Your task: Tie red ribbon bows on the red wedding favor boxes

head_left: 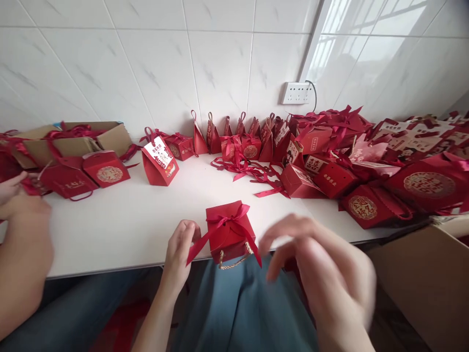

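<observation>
A small red gift box sits at the table's front edge in front of me. A dark red satin ribbon is tied in a bow on its top, and a gold twisted cord handle hangs at its near side. My left hand is closed at the box's left side, its fingers partly hidden by a ribbon tail. To the right of the box, my right hand is blurred by motion, with bent fingers apart and nothing visible in them.
A white table runs along the tiled wall. Red gift boxes pile up at right, beside a cardboard box. Loose ribbons lie mid-table. Another person's arm reaches in at left, near an open carton.
</observation>
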The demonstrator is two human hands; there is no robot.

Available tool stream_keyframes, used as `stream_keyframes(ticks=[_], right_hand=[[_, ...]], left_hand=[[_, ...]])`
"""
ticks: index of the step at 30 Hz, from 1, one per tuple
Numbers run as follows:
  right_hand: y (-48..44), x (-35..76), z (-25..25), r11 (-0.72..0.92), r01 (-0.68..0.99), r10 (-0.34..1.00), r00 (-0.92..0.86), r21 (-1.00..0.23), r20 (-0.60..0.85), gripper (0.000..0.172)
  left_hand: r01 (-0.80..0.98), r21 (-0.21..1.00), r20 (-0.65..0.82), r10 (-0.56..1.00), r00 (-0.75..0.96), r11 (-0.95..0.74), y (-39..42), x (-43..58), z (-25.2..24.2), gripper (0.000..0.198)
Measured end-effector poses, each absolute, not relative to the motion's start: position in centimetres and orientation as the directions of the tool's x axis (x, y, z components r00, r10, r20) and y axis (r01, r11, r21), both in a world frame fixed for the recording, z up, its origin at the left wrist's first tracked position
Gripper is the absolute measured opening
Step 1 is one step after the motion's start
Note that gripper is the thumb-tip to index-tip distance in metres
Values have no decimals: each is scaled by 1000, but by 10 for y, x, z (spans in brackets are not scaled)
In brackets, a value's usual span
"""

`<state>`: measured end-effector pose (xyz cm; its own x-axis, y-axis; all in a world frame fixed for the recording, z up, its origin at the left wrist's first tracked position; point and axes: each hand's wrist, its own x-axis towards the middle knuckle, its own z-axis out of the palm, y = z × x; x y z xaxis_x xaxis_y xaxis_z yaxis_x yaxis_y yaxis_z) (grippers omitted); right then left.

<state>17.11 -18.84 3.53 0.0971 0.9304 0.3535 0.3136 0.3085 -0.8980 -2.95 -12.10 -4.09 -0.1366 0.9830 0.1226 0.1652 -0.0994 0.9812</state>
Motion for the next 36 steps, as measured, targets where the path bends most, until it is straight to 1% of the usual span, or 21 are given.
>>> stream_keyframes(ticks=[1, 3, 6, 9, 13, 17, 21, 23, 24, 27, 28, 30, 33, 36], right_hand=[[-174, 175, 32, 289, 310, 935, 114, -906, 337, 38], [-144, 179, 19, 238, 357, 950, 106, -903, 293, 33], [-112, 178, -2, 224, 399, 966, 31, -889, 257, 38], [-101, 173, -11, 224, 374, 972, -23, -900, 232, 30], [-99, 169, -16, 177, 329, 981, 14, -928, 192, 33], [-98, 168, -25, 99, 258, 992, 51, -961, 116, 39], [-97, 167, -29, 62, 155, 998, 22, -986, 66, 42], [-97, 167, -29, 42, 114, 999, -3, -993, 42, 42], [-97, 167, -29, 34, 98, 999, -15, -995, 33, 42], [-97, 167, -28, 20, 71, 999, -31, -997, 18, 43], [-97, 167, -28, 21, 67, 999, -28, -998, 20, 43], [-98, 166, -29, 38, 65, 999, -14, -997, 37, 43], [-99, 164, -31, 77, 68, 997, 9, -995, 77, 42], [-101, 163, -34, 73, 36, 997, 13, -997, 73, 42]], left_hand=[[192, 978, 102, 991, -91, -83, -125, -29, -38, 42], [246, 968, 47, 999, -16, -42, -132, -27, -30, 46], [323, 946, -34, 998, 57, 14, -142, -22, -12, 44], [365, 930, -104, 983, 150, 43, -154, -18, 3, 38], [446, 894, -187, 943, 275, 47, -172, -11, 6, 38], [540, 841, -238, 918, 317, 32, -185, -3, -11, 36], [647, 762, -306, 886, 348, 10, -181, -18, -27, 35], [673, 739, -327, 894, 306, 40, -169, -35, -29, 35], [673, 737, -295, 926, 236, 63, -162, -43, -28, 35], [614, 784, -99, 995, -31, 97, -139, -52, -19, 35], [597, 798, -47, 996, -73, 81, -133, -49, -15, 36], [596, 802, 13, 997, -78, 36, -123, -37, -8, 40], [610, 793, 28, 998, -50, 8, -117, -17, -4, 45], [570, 822, 61, 995, -74, -8, -118, -8, -10, 43]])
